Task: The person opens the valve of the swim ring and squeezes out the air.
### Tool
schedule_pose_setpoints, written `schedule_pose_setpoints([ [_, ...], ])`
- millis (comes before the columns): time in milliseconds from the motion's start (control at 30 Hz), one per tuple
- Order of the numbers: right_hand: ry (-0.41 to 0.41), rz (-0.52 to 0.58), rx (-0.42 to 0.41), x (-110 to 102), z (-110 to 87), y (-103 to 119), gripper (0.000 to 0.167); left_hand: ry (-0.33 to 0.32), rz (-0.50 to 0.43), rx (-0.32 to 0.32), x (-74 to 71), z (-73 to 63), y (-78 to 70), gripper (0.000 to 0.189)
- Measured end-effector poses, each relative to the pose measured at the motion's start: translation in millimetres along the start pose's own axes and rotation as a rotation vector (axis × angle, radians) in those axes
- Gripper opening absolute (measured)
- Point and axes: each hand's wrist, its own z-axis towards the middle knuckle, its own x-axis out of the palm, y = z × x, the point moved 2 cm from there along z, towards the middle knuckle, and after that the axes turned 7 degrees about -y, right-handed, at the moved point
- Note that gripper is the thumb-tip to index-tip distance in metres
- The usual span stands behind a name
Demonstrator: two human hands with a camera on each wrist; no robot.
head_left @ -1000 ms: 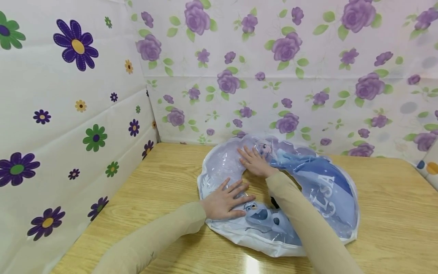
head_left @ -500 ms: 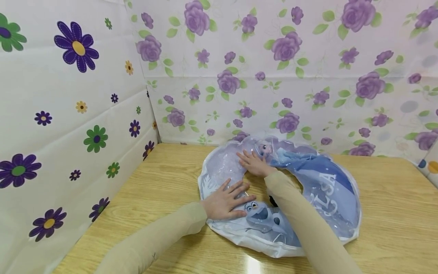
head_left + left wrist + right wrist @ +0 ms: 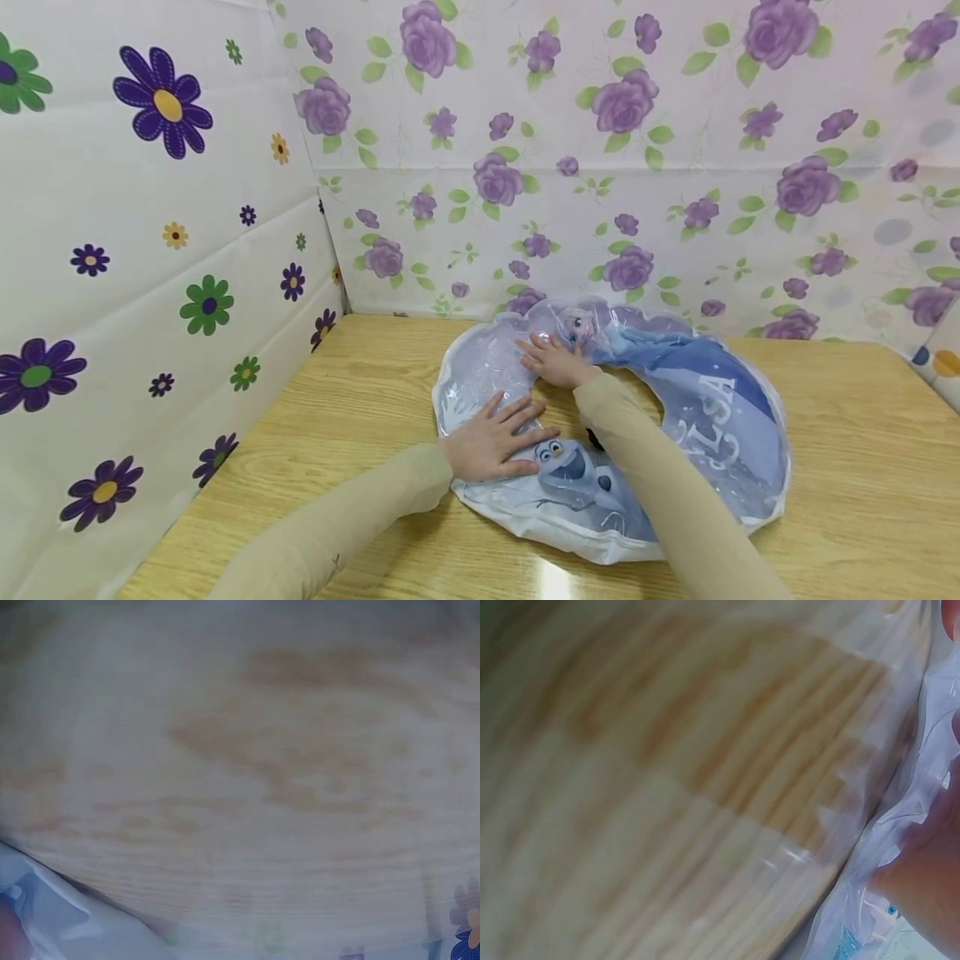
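A partly inflated swim ring [image 3: 712, 367], clear on top with blue and lilac prints and the letters ELSA, lies flat on the wooden table. My left hand [image 3: 495, 442] rests with spread fingers on its near left side, beside the printed snowman. Farther back, my right hand [image 3: 553, 360] presses on the far left part of the ring, next to the printed figure's head. In the right wrist view the right hand [image 3: 926, 877] shows at the right edge against the wrinkled clear plastic. The left wrist view shows mostly blurred table and a corner of the white ring [image 3: 67, 915].
A light wood table [image 3: 360, 383] carries the ring. Behind it hangs a white cloth [image 3: 450, 225] with purple roses, and on the left a white cloth [image 3: 135, 275] with daisies. A small dark object [image 3: 595, 439] shows in the ring's hole, partly behind the right sleeve.
My right hand has shifted slightly toward me and left, over the ring. The ring's far edge and right part have settled a little differently; the left hand stays in place.
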Motion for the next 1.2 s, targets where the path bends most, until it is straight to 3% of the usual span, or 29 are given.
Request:
schedule_pose_setpoints([
  [267, 0.014, -0.075, 0.013, 5.8, 5.0, -1.2, 0.052, 0.015, -0.058, -0.006, -0.5, 0.0, -0.5, 0.062],
  [1200, 0.04, -0.138, 0.052, 8.2, 3.2, 2.6, 0.056, 0.057, -0.135, -0.027, 0.2, 0.3, 0.0, 0.063],
])
